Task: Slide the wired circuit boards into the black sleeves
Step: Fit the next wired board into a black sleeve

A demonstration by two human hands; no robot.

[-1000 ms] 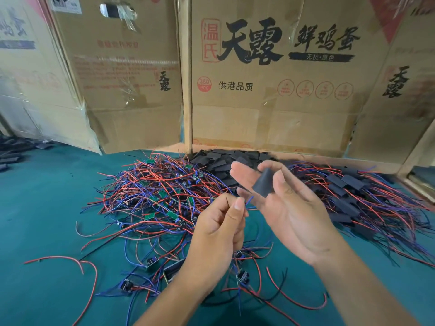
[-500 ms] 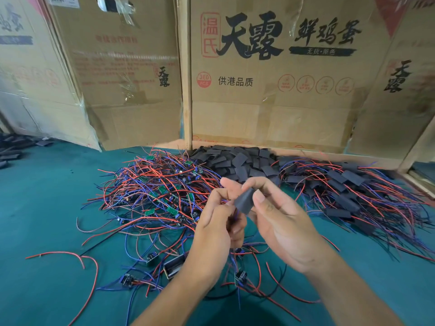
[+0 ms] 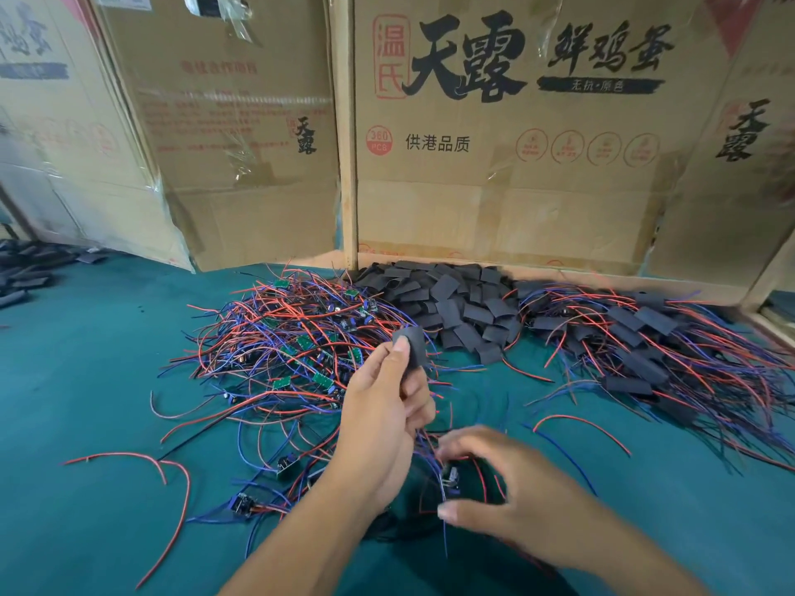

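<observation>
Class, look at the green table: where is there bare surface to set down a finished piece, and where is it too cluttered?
Bare green table lies left of the loose wired boards, short of the far-left sleeves. A second bare patch sits near right, below the sleeved pile. Crowded: the middle, around the empty sleeves and both hands.

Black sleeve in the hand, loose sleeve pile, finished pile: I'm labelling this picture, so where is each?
black sleeve (image 3: 414,347), head view, its flat face above the thumb
loose sleeve pile (image 3: 456,301), head view, middle of the heap
finished pile (image 3: 645,337), head view, a sleeved board among wires
</observation>
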